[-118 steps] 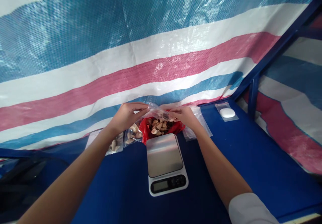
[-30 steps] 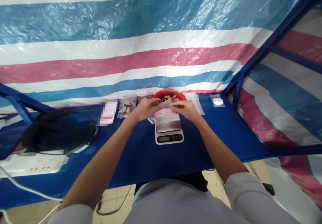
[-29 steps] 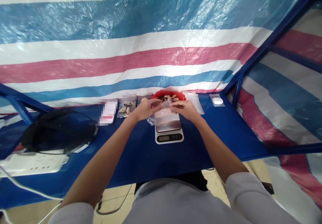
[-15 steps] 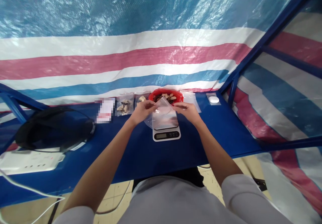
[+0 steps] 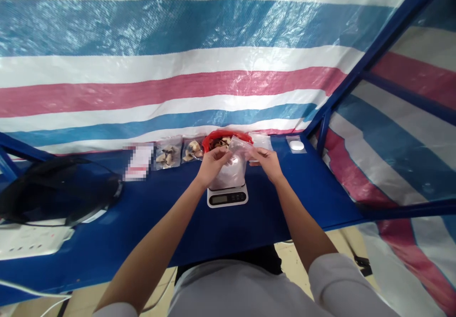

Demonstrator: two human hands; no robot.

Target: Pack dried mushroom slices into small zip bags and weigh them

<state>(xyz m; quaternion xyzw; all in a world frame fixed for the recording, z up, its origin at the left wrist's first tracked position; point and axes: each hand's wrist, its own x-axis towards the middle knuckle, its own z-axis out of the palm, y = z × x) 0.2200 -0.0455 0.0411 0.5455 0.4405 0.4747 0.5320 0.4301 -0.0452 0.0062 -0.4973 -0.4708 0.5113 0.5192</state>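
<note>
1. The thin film could slip from the fingers. The left hand [image 5: 213, 164] pinches the clear plastic bag [image 5: 229, 173] near its upper edge, and the right hand [image 5: 267, 161] pinches the upper right part; on both hands the fingertips seem closed on the film, although small details are hard to see.

2. If the two hands pull unevenly, I judge that the film could stretch or tear, because it looks very thin.

3. The bag hangs between the hands, in front of the red plastic bag [image 5: 208, 144] and over the metal plate of the digital kitchen scale [image 5: 228, 198]. If it sags, it could press on the plate and disturb a reading. Whether it touches the plate now, I cannot tell.

4. The brown and pale pieces [image 5: 221, 143] in the red bag are very near the hands, so a careless knuckle could perhaps spill some on the blue table [image 5: 149, 217].

5. As for its look, the clear bag is colourless, shiny and a little wrinkled, with a loose upper corner standing up between the hands. I see no pieces inside it.
</note>
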